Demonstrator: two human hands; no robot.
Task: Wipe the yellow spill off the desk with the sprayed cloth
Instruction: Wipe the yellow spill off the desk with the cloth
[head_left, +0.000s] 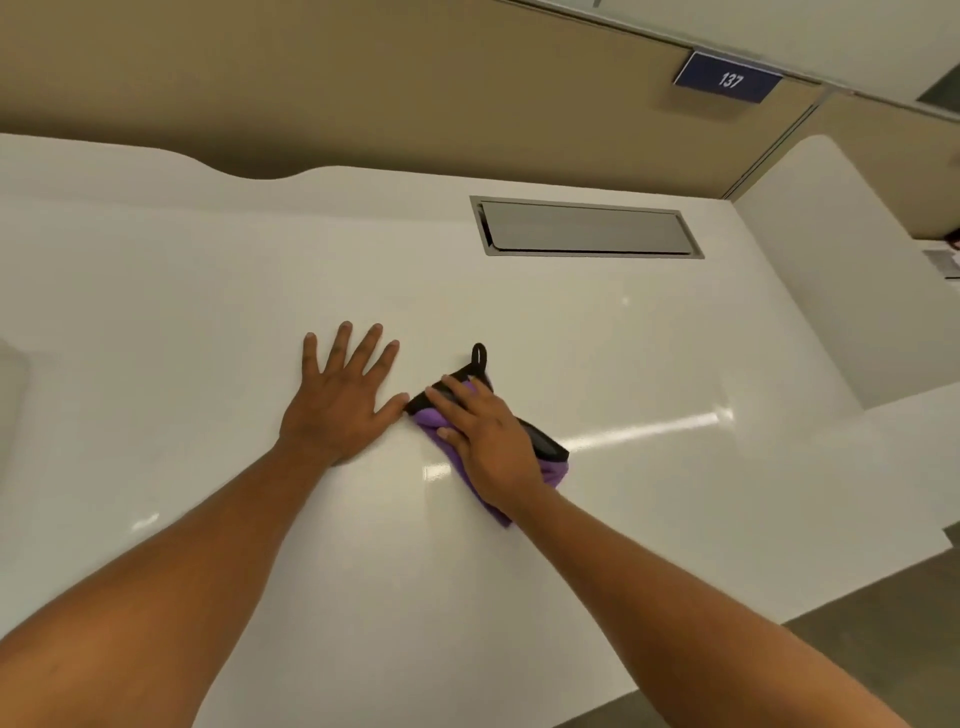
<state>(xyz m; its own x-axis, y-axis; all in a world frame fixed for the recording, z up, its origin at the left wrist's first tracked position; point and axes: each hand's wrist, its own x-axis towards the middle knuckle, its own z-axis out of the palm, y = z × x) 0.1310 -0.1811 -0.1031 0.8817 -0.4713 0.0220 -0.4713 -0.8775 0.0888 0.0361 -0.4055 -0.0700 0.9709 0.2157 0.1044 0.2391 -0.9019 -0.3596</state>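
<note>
A purple cloth (551, 473) with black trim and a black hanging loop lies folded on the white desk (649, 338), near the middle. My right hand (485, 436) presses flat on top of it, fingers pointing up and left, thumb curled around the cloth's near edge. My left hand (345, 395) rests flat on the bare desk just to the left, fingers spread, thumb tip almost touching the cloth's corner. No yellow spill shows anywhere on the desk; whatever lies under the cloth is hidden.
A grey metal cable hatch (587, 228) is set flush in the desk at the back right. Beige partition walls stand behind, with a blue sign (728, 78) reading 137. The desk's front edge (727, 631) runs diagonally at the lower right, floor beyond.
</note>
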